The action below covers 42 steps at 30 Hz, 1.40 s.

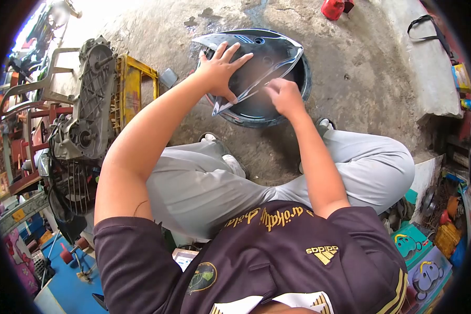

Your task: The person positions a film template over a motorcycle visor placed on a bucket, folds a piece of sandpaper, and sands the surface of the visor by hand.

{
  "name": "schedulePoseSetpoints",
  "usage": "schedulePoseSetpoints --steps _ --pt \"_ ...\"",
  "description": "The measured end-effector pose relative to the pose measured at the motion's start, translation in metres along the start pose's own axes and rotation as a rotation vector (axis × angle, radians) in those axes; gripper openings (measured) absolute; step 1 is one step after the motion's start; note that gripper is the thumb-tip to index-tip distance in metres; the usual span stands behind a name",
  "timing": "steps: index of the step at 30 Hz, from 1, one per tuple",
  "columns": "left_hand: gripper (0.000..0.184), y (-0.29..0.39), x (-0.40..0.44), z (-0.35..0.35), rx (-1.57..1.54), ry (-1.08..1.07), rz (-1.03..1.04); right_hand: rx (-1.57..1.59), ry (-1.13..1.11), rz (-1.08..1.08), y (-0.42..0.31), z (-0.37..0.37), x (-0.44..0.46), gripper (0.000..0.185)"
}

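Note:
A glossy dark panel with pale and blue edging (277, 47) lies over a round black basin (306, 78) on the concrete floor. My left hand (221, 70) rests on the left part of the panel with its fingers spread. At the panel's lower right edge, my right hand (284, 97) is closed, thumb and forefinger together. What it pinches, if anything, is too small to make out; a thin pale strip runs along the edge beside it. Dark liquid or a dark surface shows inside the basin below the panel.
Left of the basin stand a metal engine casing (91, 104) and a yellow crate (133, 86). A red container (334, 8) sits at the top. A concrete ledge (424, 73) runs along the right. My legs flank the near floor.

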<state>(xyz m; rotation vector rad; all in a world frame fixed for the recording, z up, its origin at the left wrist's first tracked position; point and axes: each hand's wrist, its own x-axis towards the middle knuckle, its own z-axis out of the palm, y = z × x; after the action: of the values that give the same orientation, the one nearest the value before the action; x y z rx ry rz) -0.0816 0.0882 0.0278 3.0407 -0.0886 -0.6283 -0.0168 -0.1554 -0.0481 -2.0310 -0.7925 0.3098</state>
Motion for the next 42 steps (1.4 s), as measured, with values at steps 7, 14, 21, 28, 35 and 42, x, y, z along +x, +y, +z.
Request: schedulePoseSetpoints --steps 7,14,21,28,35,42 --pt "0.146 0.000 0.000 0.001 0.020 0.008 -0.014 0.004 0.009 -0.015 0.011 -0.004 0.001 0.018" --pt "0.147 0.003 -0.001 0.001 0.022 -0.008 -0.018 0.041 -0.001 0.116 0.002 -0.014 0.002 0.018" --pt "0.147 0.004 0.001 0.000 0.026 -0.001 -0.024 -0.037 -0.041 0.130 0.003 -0.022 0.010 0.020" --pt "0.148 0.005 0.000 -0.004 0.024 -0.022 -0.019 -0.051 0.063 -0.012 0.007 -0.014 0.004 0.019" --pt "0.149 0.005 0.003 -0.002 0.034 0.002 -0.022 -0.089 0.085 -0.078 0.008 -0.011 0.003 0.020" --pt "0.148 0.007 0.002 -0.005 0.056 -0.016 -0.031 -0.135 0.057 -0.108 -0.001 0.006 -0.002 0.018"
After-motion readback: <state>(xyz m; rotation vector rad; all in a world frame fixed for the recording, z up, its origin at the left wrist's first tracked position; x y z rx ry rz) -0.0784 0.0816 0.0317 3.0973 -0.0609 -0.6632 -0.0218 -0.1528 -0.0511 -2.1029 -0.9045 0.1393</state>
